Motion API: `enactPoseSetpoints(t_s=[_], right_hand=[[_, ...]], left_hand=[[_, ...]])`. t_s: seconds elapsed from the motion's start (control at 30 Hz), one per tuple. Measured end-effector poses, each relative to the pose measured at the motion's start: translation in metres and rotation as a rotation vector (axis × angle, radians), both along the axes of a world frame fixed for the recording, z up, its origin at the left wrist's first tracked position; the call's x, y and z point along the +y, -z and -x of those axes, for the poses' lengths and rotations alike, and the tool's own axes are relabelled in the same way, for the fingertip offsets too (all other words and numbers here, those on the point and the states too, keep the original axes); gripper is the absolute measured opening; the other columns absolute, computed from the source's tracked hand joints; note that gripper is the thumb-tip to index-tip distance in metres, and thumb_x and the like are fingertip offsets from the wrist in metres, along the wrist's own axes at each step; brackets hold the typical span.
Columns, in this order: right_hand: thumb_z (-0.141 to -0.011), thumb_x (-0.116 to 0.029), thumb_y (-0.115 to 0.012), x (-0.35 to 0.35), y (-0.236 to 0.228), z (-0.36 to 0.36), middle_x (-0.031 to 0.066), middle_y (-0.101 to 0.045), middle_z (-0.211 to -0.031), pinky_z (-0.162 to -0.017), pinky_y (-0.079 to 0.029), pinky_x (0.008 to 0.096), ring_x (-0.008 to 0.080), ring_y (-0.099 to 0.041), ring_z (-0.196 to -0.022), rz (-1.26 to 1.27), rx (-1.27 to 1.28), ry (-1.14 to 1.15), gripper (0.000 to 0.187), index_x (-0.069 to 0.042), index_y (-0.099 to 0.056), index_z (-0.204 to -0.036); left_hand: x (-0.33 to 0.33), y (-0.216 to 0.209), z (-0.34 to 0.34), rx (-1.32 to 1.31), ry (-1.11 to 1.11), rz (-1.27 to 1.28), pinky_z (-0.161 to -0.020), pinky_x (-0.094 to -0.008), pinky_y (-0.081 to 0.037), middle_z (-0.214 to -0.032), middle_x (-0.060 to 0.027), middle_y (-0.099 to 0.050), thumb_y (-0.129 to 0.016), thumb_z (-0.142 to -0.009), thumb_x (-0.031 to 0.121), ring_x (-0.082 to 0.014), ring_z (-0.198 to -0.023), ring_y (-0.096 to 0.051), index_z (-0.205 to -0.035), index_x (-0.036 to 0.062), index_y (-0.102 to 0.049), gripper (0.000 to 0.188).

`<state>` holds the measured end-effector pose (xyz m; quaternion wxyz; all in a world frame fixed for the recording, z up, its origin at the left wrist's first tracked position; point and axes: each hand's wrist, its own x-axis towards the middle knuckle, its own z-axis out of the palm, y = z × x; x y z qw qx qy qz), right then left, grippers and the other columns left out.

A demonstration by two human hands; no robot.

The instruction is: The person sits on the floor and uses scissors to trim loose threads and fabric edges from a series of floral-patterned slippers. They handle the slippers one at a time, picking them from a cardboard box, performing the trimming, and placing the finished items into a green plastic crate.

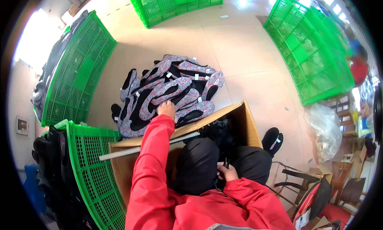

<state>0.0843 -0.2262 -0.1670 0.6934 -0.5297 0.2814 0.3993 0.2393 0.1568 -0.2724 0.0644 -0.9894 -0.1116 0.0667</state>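
A heap of grey floral slippers (172, 87) with black linings and small white tags lies on the floor ahead of me. My left hand (166, 109), at the end of an outstretched red sleeve, is down on the near side of the heap, its fingers bent over a slipper edge. Close to my lap, my right hand (227, 173) is closed around a small black tool (227, 163); its exact kind is too small to make out. An open cardboard box (249, 128) stands against my knees, with black material (215, 131) inside and a pale rod (131, 151) across it.
Green plastic crates (85, 68) stand to the left, at the far side (175, 6) and right. A nearer crate (99, 166) has dark slippers (56, 170) over its side. A black slipper pair (272, 142) lies right of the box, near a clear plastic bag (325, 130).
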Motion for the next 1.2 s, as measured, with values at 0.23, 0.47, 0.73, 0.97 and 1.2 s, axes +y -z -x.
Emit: enactPoseSetpoints(t_s=[0.23, 0.47, 0.73, 0.97, 1.2], right_hand=[[-0.09, -0.001, -0.053, -0.003, -0.001, -0.002, 0.0076, -0.062, -0.082, -0.048, -0.042, 0.0252, 0.0133, -0.057, -0.063, 0.0, -0.035, -0.021, 0.013, -0.001, -0.062, -0.099], [-0.092, -0.002, -0.052, -0.007, 0.005, 0.009, 0.0063, -0.06, -0.082, -0.049, -0.043, 0.025, 0.014, -0.058, -0.066, -0.083, -0.07, -0.043, 0.011, -0.002, -0.061, -0.097], [-0.098, -0.011, -0.049, -0.006, 0.002, 0.022, 0.0035, -0.066, -0.092, -0.055, -0.047, 0.0236, 0.0107, -0.059, -0.067, -0.146, -0.176, -0.072, 0.022, -0.006, -0.065, -0.111], [-0.1, -0.026, -0.049, -0.015, -0.026, 0.035, 0.0005, -0.068, -0.094, -0.049, -0.035, 0.0199, 0.0055, -0.049, -0.059, -0.204, -0.527, -0.125, 0.032, -0.009, -0.062, -0.125], [-0.101, -0.029, -0.051, -0.015, -0.069, 0.05, 0.0041, -0.067, -0.106, -0.047, -0.032, 0.0186, 0.006, -0.051, -0.066, -0.326, -0.539, -0.089, 0.039, -0.006, -0.053, -0.133]], left_hand=[[-0.009, -0.024, 0.018, -0.051, 0.173, 0.023, -0.093, -0.0448, -0.04, -0.101, -0.0021, -0.065, -0.057, -0.083, 0.017, -0.0249, -0.111, -0.053, -0.087, 0.0135, -0.07, 0.014], [-0.02, -0.102, 0.061, -0.36, 0.27, 0.16, -0.088, -0.043, -0.039, -0.094, -0.0048, -0.062, -0.062, -0.078, 0.019, -0.0261, -0.104, -0.053, -0.082, 0.011, -0.065, 0.01], [-0.053, -0.179, 0.163, -0.699, 0.122, 0.641, -0.083, -0.0409, -0.046, -0.09, -0.0134, -0.063, -0.074, -0.073, 0.013, -0.0335, -0.093, -0.058, -0.085, 0.0007, -0.061, 0.021], [-0.115, -0.27, 0.273, -0.678, 0.295, 0.805, -0.073, -0.041, -0.047, -0.075, -0.0129, -0.059, -0.077, -0.066, 0.008, -0.0326, -0.079, -0.058, -0.076, 0.0013, -0.059, 0.022], [-0.147, -0.294, 0.343, -0.51, 0.609, 0.665, -0.072, -0.0385, -0.043, -0.067, -0.0057, -0.054, -0.075, -0.065, 0.01, -0.026, -0.069, -0.054, -0.072, 0.0053, -0.061, 0.016]])
